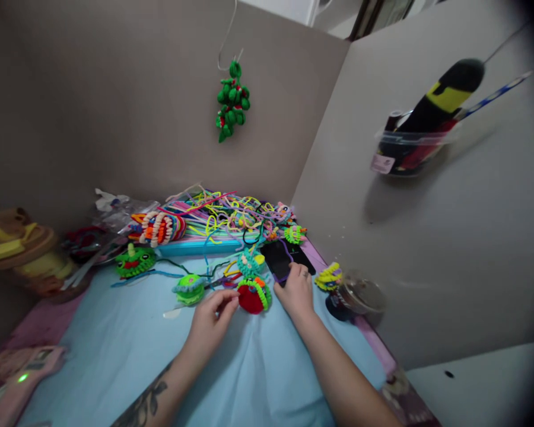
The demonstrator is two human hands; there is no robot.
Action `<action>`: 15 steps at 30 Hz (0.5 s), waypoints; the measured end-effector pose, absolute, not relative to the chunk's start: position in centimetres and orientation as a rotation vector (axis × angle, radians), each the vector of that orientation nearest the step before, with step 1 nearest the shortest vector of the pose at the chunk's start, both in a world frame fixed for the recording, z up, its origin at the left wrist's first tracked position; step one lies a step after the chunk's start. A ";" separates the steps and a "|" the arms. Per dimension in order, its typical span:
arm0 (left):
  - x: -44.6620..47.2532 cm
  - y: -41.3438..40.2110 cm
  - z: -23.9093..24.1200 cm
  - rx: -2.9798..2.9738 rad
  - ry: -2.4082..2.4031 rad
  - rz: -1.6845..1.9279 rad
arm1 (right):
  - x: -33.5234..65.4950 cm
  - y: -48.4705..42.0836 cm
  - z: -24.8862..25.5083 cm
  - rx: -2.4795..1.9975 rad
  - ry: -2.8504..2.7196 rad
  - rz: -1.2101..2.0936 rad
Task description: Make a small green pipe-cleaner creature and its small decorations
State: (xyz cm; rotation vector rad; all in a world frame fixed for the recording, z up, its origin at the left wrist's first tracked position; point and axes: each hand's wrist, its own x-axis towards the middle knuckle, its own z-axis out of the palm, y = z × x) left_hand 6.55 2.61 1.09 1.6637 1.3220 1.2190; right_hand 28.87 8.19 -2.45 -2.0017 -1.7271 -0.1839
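My left hand rests on the light blue cloth, fingers curled, its fingertips touching the left side of a red pipe-cleaner figure with a green fringe. My right hand lies palm down with fingers stretched over the lower edge of a dark phone in a purple case. Other small pipe-cleaner figures sit close by: a green round one, a teal one, a green one and a yellow one.
A tangle of coloured pipe cleaners lies at the back on a blue box. A green figure hangs on the grey partition. A clear bowl stands right; a wall tub holds tools. A pink device lies left.
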 end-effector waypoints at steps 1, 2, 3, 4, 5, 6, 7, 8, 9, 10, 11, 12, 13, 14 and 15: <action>6.5 2.6 1.1 1.673 1.323 1.221 | 29.1 8.1 -2.4 -1.997 -1.714 -0.222; 6.5 2.6 1.1 1.682 1.327 1.220 | 29.4 8.0 -2.3 -1.999 -1.700 -0.250; 6.5 2.5 1.1 1.692 1.329 1.218 | 29.8 7.9 -2.3 -2.013 -1.679 -0.268; 6.6 2.5 1.1 1.701 1.329 1.214 | 30.1 8.0 -2.2 -2.036 -1.652 -0.275; 6.6 2.4 1.1 1.713 1.324 1.206 | 30.4 8.2 -2.0 -2.062 -1.625 -0.273; 6.6 2.4 1.1 1.727 1.315 1.195 | 30.6 8.5 -1.8 -2.088 -1.598 -0.265; 6.7 2.3 1.1 1.743 1.301 1.185 | 30.8 8.9 -1.5 -2.112 -1.569 -0.256; 6.7 2.3 1.1 1.760 1.287 1.177 | 30.8 9.4 -1.1 -2.134 -1.542 -0.246; 6.7 2.2 1.1 1.778 1.275 1.170 | 30.8 10.0 -0.7 -2.158 -1.512 -0.235; 6.8 2.1 1.1 1.794 1.265 1.164 | 30.7 10.7 -0.4 -2.185 -1.485 -0.220; 6.8 2.1 1.0 1.805 1.258 1.159 | 30.5 11.3 0.0 -2.213 -1.458 -0.199; 6.8 2.0 1.0 1.811 1.253 1.154 | 30.2 11.9 0.2 -2.238 -1.434 -0.175; 6.8 2.0 0.9 1.811 1.250 1.150 | 30.0 12.5 0.4 -2.255 -1.415 -0.153; 6.8 2.0 0.9 1.808 1.250 1.146 | 29.7 13.0 0.4 -2.265 -1.401 -0.136; 6.7 2.1 0.8 1.800 1.252 1.147 | 29.5 13.4 0.2 -2.268 -1.391 -0.124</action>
